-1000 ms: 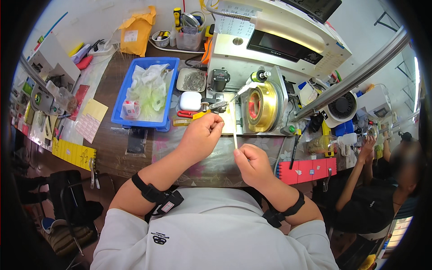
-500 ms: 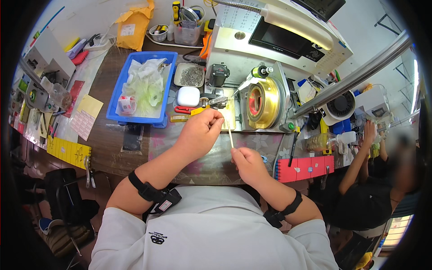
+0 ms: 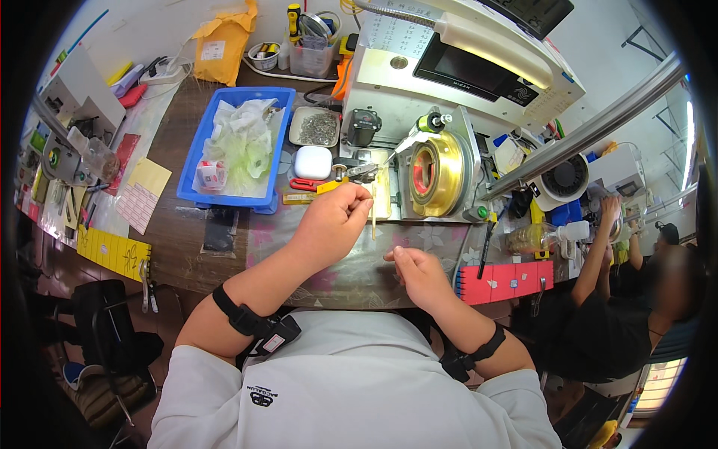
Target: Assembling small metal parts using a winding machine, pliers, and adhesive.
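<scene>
My left hand (image 3: pixel 334 227) is closed in a pinch at the front of the bench machine (image 3: pixel 385 90). A thin pale stick (image 3: pixel 374 226) stands out at its fingertips, pointing down toward me; the exact grip is hidden. Lower and to the right, my right hand (image 3: pixel 420 275) hovers apart from the stick, fingers loosely bent and nothing in them. Just beyond my left hand lie yellow-handled pliers (image 3: pixel 331 184) and a red-handled tool (image 3: pixel 307 184). A round gold-coloured spool (image 3: pixel 435 173) is mounted on the machine, right of the stick.
A blue tray (image 3: pixel 189 168) with crumpled plastic stands left, beside a dish of small metal parts (image 3: pixel 315 127) and a white case (image 3: pixel 313 162). A pink-red board (image 3: pixel 508 281) lies along the right table edge. Another person (image 3: pixel 598 322) works at far right.
My right hand has let go of the stick's lower end and moved slightly right, its fingers loosening. The stick now points more straight down. My left hand has barely moved.
</scene>
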`<state>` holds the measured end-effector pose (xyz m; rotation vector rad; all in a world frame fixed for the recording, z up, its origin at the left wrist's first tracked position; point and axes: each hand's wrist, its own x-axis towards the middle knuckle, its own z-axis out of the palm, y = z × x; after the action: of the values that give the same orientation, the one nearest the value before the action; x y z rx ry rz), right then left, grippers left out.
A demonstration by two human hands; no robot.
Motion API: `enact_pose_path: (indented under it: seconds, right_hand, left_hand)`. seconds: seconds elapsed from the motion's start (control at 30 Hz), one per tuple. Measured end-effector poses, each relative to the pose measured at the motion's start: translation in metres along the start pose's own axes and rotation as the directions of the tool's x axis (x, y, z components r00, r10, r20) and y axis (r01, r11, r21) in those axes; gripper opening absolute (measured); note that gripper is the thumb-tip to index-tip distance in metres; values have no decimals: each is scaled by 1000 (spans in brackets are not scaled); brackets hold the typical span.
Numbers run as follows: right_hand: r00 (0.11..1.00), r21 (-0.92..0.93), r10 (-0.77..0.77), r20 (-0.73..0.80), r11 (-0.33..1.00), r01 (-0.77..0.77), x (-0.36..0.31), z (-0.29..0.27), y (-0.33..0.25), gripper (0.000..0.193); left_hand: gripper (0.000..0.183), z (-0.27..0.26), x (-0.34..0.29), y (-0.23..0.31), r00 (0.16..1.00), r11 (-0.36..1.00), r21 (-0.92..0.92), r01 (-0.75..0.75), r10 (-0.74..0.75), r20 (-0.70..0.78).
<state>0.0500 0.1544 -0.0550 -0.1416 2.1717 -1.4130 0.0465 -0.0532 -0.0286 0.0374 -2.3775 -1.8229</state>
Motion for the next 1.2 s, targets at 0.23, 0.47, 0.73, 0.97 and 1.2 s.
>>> enact_pose_path:
  seconds: [0.23, 0.47, 0.73, 0.97, 1.2]
  right_hand:
    - [983, -129, -180, 33, 975, 182, -22, -7, -7, 37]
    - [976, -125, -211, -60, 971, 203, -36, -19, 9, 24]
    - [894, -127, -306, -327, 952, 279, -37, -49, 41, 16]
    - [637, -530, -570, -520, 799, 283, -27, -109, 62, 18]
    - [507, -243, -346, -790, 935, 258, -13, -140, 101, 22]
  left_hand:
    - [10, -2, -2, 3, 1000, 1000, -9, 14, -14, -6]
    - [11, -20, 2, 25, 999, 996, 87, 22, -26, 43]
    - [14, -54, 26, -12, 997, 941, 338, -8, 34, -73]
    - [19, -33, -22, -14, 986, 925, 379, 14, -75, 147]
    - [17, -22, -44, -32, 989, 953, 282, 111, -135, 66]
